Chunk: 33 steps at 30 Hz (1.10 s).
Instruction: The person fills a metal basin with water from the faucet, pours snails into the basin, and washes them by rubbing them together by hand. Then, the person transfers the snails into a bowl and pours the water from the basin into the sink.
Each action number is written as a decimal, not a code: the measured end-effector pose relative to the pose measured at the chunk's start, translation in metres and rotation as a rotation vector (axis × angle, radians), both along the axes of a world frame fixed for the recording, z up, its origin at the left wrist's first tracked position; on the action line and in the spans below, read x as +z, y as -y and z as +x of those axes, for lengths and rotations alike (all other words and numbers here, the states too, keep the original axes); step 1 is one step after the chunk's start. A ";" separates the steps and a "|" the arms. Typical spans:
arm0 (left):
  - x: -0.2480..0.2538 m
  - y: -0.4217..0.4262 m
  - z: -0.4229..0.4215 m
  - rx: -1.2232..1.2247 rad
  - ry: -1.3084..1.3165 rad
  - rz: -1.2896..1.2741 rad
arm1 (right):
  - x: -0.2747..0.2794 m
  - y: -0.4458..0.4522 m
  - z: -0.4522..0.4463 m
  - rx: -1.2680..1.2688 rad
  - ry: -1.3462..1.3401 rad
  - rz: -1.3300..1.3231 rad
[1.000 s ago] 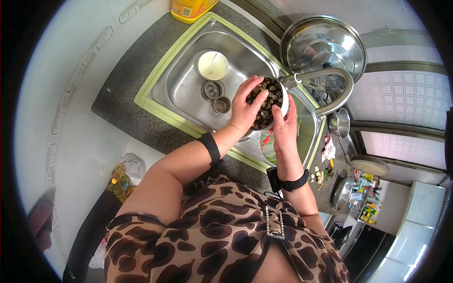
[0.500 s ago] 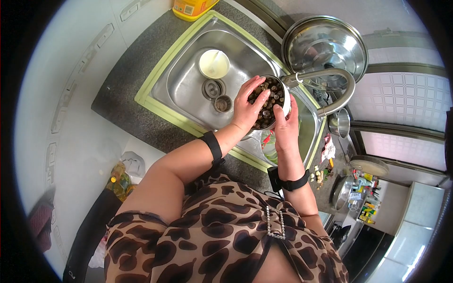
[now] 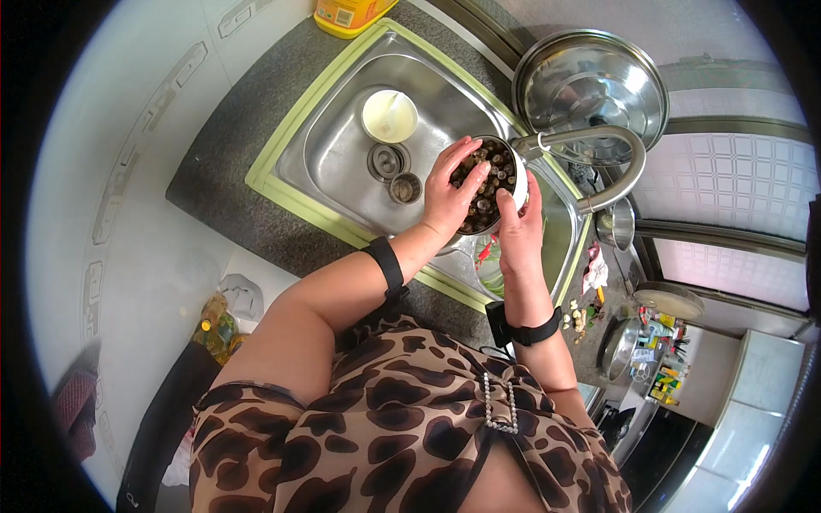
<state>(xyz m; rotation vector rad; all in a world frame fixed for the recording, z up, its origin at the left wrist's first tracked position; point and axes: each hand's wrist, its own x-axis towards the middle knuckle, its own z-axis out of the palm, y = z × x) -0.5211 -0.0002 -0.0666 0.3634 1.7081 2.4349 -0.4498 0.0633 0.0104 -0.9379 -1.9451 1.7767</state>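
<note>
A white bowl point(image 3: 521, 181) full of small dark round-shelled snails point(image 3: 496, 181) is held over the sink divider, just below the faucet head point(image 3: 528, 147). My left hand point(image 3: 448, 184) grips its left side, with fingers and thumb lying over the rim and against the snails. On the opposite side, my right hand point(image 3: 520, 224) clasps the bowl, thumb at the near rim and fingers around the outer wall. Part of the bowl is hidden behind both hands. I cannot make out running water.
In the left basin of the steel sink point(image 3: 329, 162) stand a pale bowl point(image 3: 389, 117), a drain fitting point(image 3: 386, 161) and a small strainer cup point(image 3: 404, 188). Red and green vegetables point(image 3: 489, 261) lie in the right basin. A large steel basin point(image 3: 590, 94) leans behind the curved faucet point(image 3: 637, 162).
</note>
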 end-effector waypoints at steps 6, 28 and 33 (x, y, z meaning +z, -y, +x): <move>0.000 -0.001 0.000 -0.028 0.018 0.011 | -0.002 -0.001 -0.001 -0.020 0.006 0.009; 0.001 -0.004 -0.007 -0.033 -0.053 0.066 | -0.003 -0.002 -0.001 0.014 -0.066 0.091; 0.002 -0.003 -0.005 -0.034 -0.031 0.064 | 0.001 0.000 -0.002 0.002 -0.039 0.093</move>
